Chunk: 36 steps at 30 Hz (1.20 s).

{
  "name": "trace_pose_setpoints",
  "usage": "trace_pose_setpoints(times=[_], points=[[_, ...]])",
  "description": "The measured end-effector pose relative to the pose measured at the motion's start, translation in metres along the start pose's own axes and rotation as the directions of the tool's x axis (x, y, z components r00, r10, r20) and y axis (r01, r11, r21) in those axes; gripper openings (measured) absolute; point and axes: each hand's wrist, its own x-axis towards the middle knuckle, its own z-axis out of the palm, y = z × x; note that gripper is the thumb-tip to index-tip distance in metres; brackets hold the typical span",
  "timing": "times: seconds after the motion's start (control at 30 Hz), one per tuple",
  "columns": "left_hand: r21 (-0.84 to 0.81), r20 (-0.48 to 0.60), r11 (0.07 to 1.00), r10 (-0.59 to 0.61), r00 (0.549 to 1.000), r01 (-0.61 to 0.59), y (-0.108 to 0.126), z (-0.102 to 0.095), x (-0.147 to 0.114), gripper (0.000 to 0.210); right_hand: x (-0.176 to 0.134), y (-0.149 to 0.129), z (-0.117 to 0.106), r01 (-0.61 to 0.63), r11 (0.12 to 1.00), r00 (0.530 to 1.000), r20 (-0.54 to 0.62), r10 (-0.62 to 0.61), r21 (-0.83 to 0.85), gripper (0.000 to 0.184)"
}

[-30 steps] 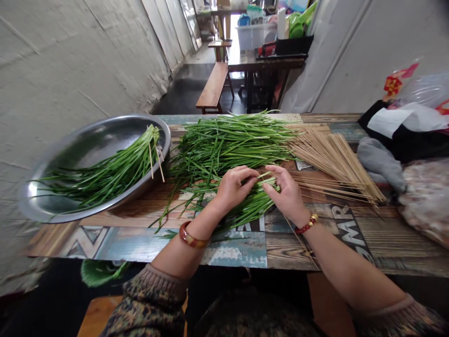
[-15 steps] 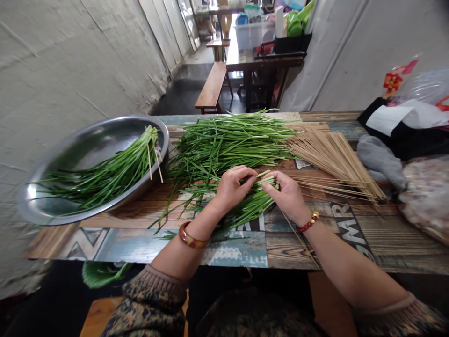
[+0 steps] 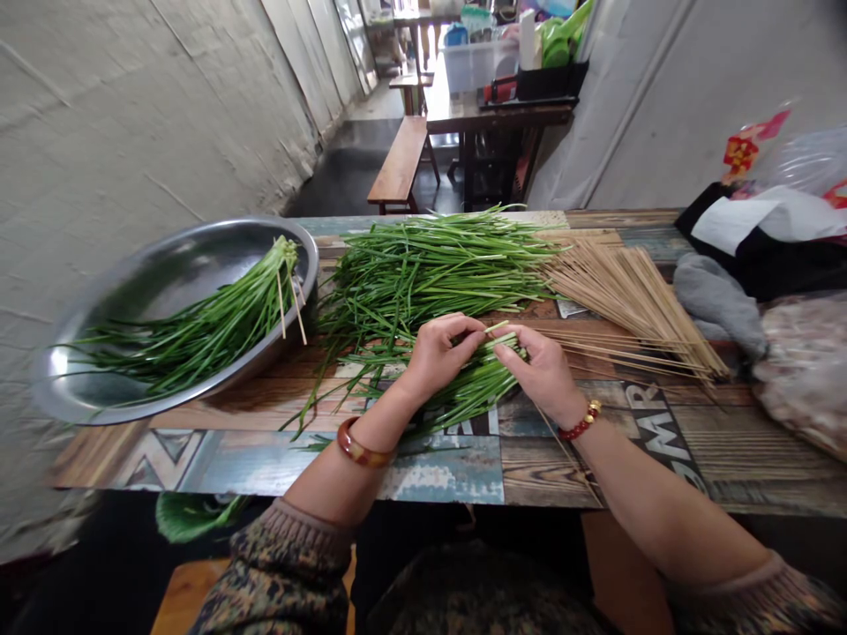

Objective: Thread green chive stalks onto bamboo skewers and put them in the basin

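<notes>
Before me a bunch of garlic chives (image 3: 482,384) is gathered over the table, its pale stem ends to the right. My left hand (image 3: 442,353) is closed on the chives, thumb and forefinger at the stem ends. My right hand (image 3: 539,366) pinches the same ends from the other side. Thin bamboo skewers (image 3: 567,454) stick out below my right hand toward the table's front edge; their upper part is hidden. A large pile of loose chives (image 3: 437,265) lies just beyond my hands, and a fan of bamboo skewers (image 3: 639,304) spreads out to its right.
At the left, a steel basin (image 3: 191,251) holds skewered chives (image 3: 218,322). A filled clear bag (image 3: 804,362), a grey cloth-like bundle (image 3: 718,300) and a black bag (image 3: 787,256) stand at the right. Beyond the wood-patterned table (image 3: 430,472) are a bench (image 3: 401,159) and another table.
Almost nothing differs. My fingers have shifted very slightly at the stem ends; the chives, skewers and basin lie as before.
</notes>
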Motion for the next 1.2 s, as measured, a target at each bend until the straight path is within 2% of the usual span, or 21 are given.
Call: trace_pose_setpoints(times=[0.53, 1.07, 1.2], points=[[-0.111, 0.017, 0.986, -0.125, 0.992, 0.126, 0.0022, -0.0050, 0.0019, 0.016, -0.0018, -0.0017, -0.0009, -0.019, 1.000, 1.000, 0.018, 0.019, -0.023, 0.027], [-0.045, 0.056, 0.998, -0.046, 0.997, 0.048, 0.0006, -0.0047, 0.0015, 0.015, -0.0008, 0.0027, -0.0012, 0.007, 0.999, 0.999, 0.036, -0.005, -0.046, 0.017], [-0.048, 0.066, 0.998, -0.042, 0.997, 0.045, 0.0014, -0.0048, 0.0012, 0.015, -0.0006, 0.0070, 0.0019, -0.029, 0.999, 0.999, -0.020, 0.029, 0.026, 0.023]])
